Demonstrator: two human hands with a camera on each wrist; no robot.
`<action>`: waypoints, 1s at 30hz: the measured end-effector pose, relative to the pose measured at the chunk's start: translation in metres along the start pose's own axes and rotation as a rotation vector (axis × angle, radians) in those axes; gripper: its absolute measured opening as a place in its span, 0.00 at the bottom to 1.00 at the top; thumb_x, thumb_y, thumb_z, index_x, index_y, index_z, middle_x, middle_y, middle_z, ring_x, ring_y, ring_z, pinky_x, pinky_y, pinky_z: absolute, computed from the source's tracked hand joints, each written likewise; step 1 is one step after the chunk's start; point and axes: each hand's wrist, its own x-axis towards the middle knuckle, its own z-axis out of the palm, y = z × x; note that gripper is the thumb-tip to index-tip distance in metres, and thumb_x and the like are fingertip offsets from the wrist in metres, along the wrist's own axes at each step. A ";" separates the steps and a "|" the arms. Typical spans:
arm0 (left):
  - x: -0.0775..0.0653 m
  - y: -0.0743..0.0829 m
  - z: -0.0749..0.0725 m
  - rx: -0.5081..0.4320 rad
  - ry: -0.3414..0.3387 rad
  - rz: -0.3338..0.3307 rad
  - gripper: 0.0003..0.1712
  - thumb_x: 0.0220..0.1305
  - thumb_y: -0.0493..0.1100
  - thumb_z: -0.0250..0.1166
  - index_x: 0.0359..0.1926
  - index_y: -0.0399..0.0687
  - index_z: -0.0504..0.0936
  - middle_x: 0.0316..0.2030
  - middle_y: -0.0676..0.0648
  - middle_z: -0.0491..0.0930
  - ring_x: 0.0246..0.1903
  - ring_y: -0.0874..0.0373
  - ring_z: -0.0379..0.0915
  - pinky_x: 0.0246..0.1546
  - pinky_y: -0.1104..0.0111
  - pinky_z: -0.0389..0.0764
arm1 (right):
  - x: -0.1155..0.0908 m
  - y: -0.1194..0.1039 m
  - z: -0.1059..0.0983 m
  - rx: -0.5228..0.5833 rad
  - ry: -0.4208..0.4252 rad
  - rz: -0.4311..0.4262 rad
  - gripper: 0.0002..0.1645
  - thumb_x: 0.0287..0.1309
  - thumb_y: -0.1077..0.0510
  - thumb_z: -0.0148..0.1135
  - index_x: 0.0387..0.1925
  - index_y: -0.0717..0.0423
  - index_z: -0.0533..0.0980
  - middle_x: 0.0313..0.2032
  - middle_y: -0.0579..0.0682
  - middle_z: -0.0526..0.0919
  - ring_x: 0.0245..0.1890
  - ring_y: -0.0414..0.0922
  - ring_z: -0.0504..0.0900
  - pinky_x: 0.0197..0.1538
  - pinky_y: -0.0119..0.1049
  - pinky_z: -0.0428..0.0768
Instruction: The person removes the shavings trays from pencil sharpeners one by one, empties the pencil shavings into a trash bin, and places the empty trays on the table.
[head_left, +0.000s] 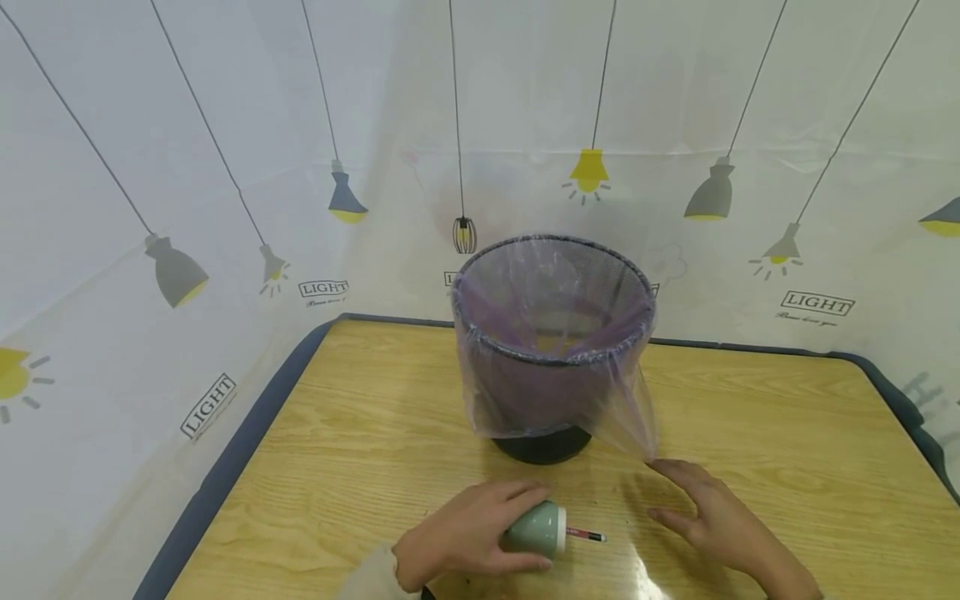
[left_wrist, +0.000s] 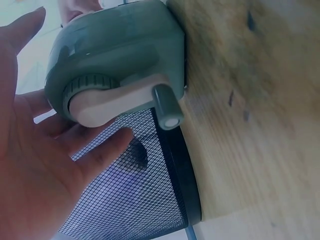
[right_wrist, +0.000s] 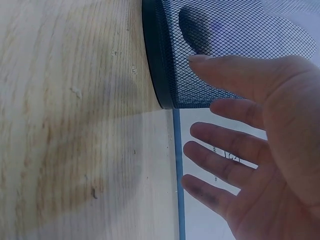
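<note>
A green pencil sharpener (head_left: 534,531) with a white front rim stands on the table. My left hand (head_left: 480,527) holds it from the left, thumb on the near side and fingers over the far side. Its pale crank (left_wrist: 120,102), with a green knob, faces the left wrist view. A red and black pencil (head_left: 587,534) sticks out of the front toward the right; its other end is hidden inside. My right hand (head_left: 708,521) hovers to the right, fingers spread and apart from the pencil. In the right wrist view that hand (right_wrist: 260,145) holds nothing.
Behind the sharpener stands a black mesh bin (head_left: 542,446), lined with a thin purple bag (head_left: 525,387) folded over its rim. One corner of the bag hangs down near my right fingertips. A white sheet (head_left: 405,108) printed with lamps surrounds the wooden table (head_left: 360,417).
</note>
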 end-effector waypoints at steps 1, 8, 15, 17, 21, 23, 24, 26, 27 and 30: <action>0.000 0.000 0.000 -0.005 -0.002 0.004 0.43 0.66 0.69 0.56 0.73 0.50 0.64 0.65 0.50 0.72 0.58 0.60 0.74 0.53 0.71 0.78 | 0.000 0.000 0.000 0.000 0.001 -0.002 0.34 0.59 0.52 0.70 0.62 0.63 0.72 0.58 0.63 0.78 0.56 0.65 0.77 0.51 0.61 0.79; 0.000 0.001 0.001 -0.007 0.004 0.027 0.44 0.65 0.67 0.60 0.73 0.47 0.64 0.65 0.48 0.72 0.59 0.60 0.74 0.53 0.73 0.78 | -0.001 0.001 0.001 -0.006 0.010 -0.023 0.33 0.58 0.54 0.70 0.62 0.63 0.72 0.58 0.63 0.78 0.55 0.65 0.78 0.51 0.62 0.79; 0.001 0.000 0.003 -0.014 -0.023 -0.001 0.46 0.64 0.67 0.62 0.73 0.46 0.64 0.66 0.48 0.71 0.59 0.61 0.73 0.54 0.73 0.78 | -0.001 0.001 0.001 -0.007 0.006 -0.018 0.34 0.58 0.53 0.70 0.63 0.62 0.72 0.58 0.61 0.78 0.55 0.64 0.78 0.51 0.62 0.79; 0.002 0.000 0.003 -0.007 -0.027 -0.003 0.46 0.63 0.67 0.63 0.73 0.46 0.64 0.66 0.48 0.72 0.59 0.61 0.73 0.54 0.73 0.78 | -0.002 0.001 0.001 -0.005 0.004 -0.015 0.34 0.58 0.53 0.70 0.63 0.62 0.72 0.58 0.62 0.78 0.55 0.64 0.78 0.51 0.61 0.79; 0.002 0.000 0.003 0.008 -0.043 -0.012 0.46 0.63 0.66 0.64 0.73 0.46 0.64 0.66 0.48 0.72 0.59 0.60 0.73 0.55 0.72 0.77 | -0.002 0.001 0.001 -0.004 0.007 -0.013 0.34 0.58 0.53 0.70 0.63 0.62 0.72 0.58 0.62 0.78 0.55 0.64 0.78 0.51 0.62 0.79; 0.003 0.000 0.003 0.005 -0.056 -0.025 0.45 0.63 0.64 0.65 0.73 0.47 0.64 0.66 0.49 0.71 0.60 0.61 0.73 0.54 0.72 0.78 | -0.002 0.001 0.001 0.002 0.007 -0.012 0.33 0.58 0.53 0.70 0.63 0.62 0.72 0.58 0.62 0.78 0.55 0.64 0.78 0.51 0.62 0.79; 0.003 0.000 0.002 0.002 -0.062 -0.031 0.44 0.63 0.64 0.65 0.72 0.48 0.65 0.66 0.50 0.71 0.60 0.61 0.73 0.54 0.73 0.78 | -0.002 0.001 0.001 0.005 0.007 -0.012 0.33 0.59 0.53 0.70 0.63 0.62 0.72 0.58 0.62 0.78 0.55 0.65 0.77 0.51 0.63 0.79; 0.003 0.000 0.001 -0.002 -0.070 -0.041 0.43 0.62 0.63 0.66 0.72 0.49 0.66 0.65 0.50 0.72 0.59 0.62 0.73 0.53 0.73 0.78 | -0.002 0.001 0.002 0.010 0.006 -0.012 0.33 0.59 0.53 0.70 0.63 0.62 0.72 0.58 0.62 0.78 0.56 0.65 0.77 0.51 0.63 0.79; 0.003 0.000 0.001 -0.005 -0.072 -0.044 0.43 0.62 0.63 0.66 0.72 0.49 0.66 0.65 0.51 0.72 0.58 0.62 0.73 0.52 0.74 0.78 | -0.002 0.002 0.002 0.012 0.006 -0.013 0.33 0.59 0.53 0.70 0.63 0.62 0.72 0.58 0.62 0.78 0.56 0.65 0.77 0.51 0.63 0.79; 0.004 0.000 0.000 -0.020 -0.076 -0.048 0.41 0.62 0.62 0.67 0.70 0.50 0.68 0.64 0.51 0.73 0.56 0.64 0.73 0.51 0.75 0.78 | -0.003 0.002 0.003 0.014 0.007 -0.013 0.33 0.59 0.53 0.70 0.63 0.61 0.72 0.58 0.62 0.77 0.56 0.65 0.77 0.51 0.63 0.79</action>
